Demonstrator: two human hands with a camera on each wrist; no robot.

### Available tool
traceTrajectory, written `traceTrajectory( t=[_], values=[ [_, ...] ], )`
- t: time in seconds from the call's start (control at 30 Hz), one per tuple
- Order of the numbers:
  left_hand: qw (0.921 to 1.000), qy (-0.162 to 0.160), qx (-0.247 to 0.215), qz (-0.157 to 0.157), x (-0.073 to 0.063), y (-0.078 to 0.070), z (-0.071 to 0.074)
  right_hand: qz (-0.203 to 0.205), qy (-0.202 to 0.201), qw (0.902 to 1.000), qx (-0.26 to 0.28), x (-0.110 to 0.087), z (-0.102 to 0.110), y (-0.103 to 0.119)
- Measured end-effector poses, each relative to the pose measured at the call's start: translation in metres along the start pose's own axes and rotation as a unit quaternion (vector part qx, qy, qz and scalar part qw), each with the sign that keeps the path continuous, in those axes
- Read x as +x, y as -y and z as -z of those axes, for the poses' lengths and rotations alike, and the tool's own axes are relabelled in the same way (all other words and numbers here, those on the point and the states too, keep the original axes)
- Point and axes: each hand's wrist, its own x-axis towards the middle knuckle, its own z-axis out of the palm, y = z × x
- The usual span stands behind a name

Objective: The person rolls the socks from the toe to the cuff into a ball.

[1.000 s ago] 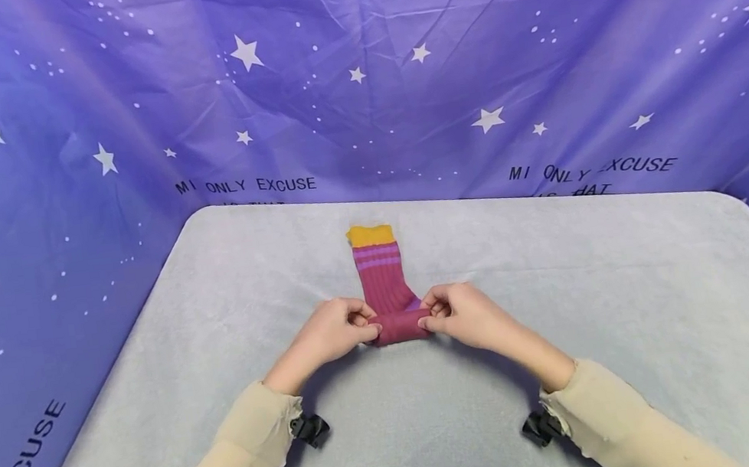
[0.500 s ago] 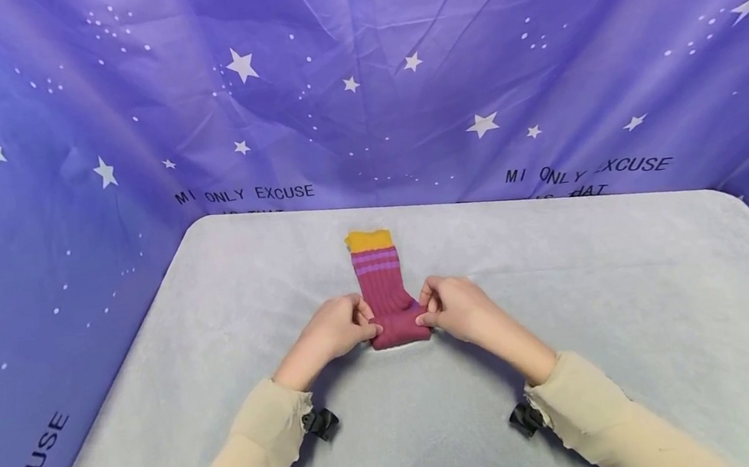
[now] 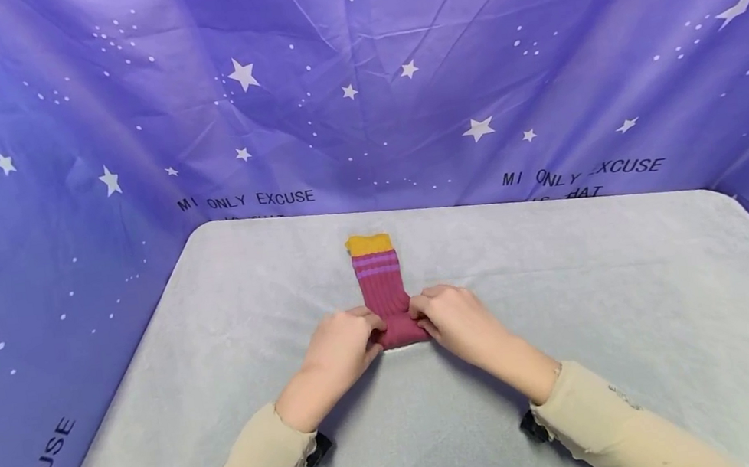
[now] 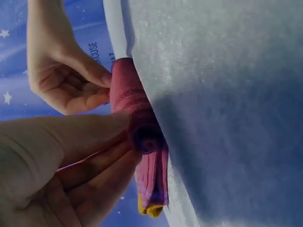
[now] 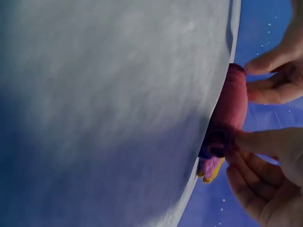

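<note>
A maroon ribbed sock (image 3: 380, 287) lies on the table with its yellow cuff pointing away from me and two purple stripes below the cuff. Its near end is wound into a thick roll (image 3: 402, 330). At the roll's left end, my left hand (image 3: 344, 348) pinches it between thumb and fingers. My right hand (image 3: 456, 316) grips the opposite end the same way. In the left wrist view, the spiral end of the roll (image 4: 149, 139) shows beside the left fingertips. The right wrist view shows the other spiral end (image 5: 218, 142) by the right thumb.
A pale grey cloth covers the table (image 3: 597, 300). Purple curtains (image 3: 361, 112) with white stars and black lettering hang behind it and along the sides. Black wrist mounts (image 3: 319, 449) protrude from beneath the beige sleeves (image 3: 267, 450).
Both hands have shifted from holding the roll's ends with thumbs on the near side to fingers over its top. The roll sits slightly farther up the sock. The head view has tilted slightly.
</note>
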Motion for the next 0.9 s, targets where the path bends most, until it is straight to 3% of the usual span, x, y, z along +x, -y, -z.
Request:
traceTrajectory(
  t=[0.27, 0.47, 0.67, 0.8, 0.9],
  values=[
    [0.9983, 0.022, 0.054, -0.006, 0.002, -0.002, 0.000, 0.030, 0.049, 0.9971, -0.050, 0.000, 0.004, 0.002],
    [0.9975, 0.037, 0.061, 0.004, 0.010, 0.000, -0.007, 0.041, 0.046, 0.9947, -0.083, 0.004, -0.004, 0.002],
    [0.9947, 0.066, -0.050, 0.060, 0.022, 0.011, -0.009, 0.021, 0.056, 0.9970, -0.050, 0.009, -0.005, -0.002],
    [0.9800, 0.092, -0.137, 0.111, 0.028, 0.022, -0.011, 0.014, 0.067, 0.9972, -0.030, 0.012, -0.005, -0.005],
    [0.9694, 0.094, -0.181, 0.136, 0.030, 0.029, -0.014, 0.000, 0.074, 0.9972, -0.010, 0.015, -0.005, -0.009]
  ],
)
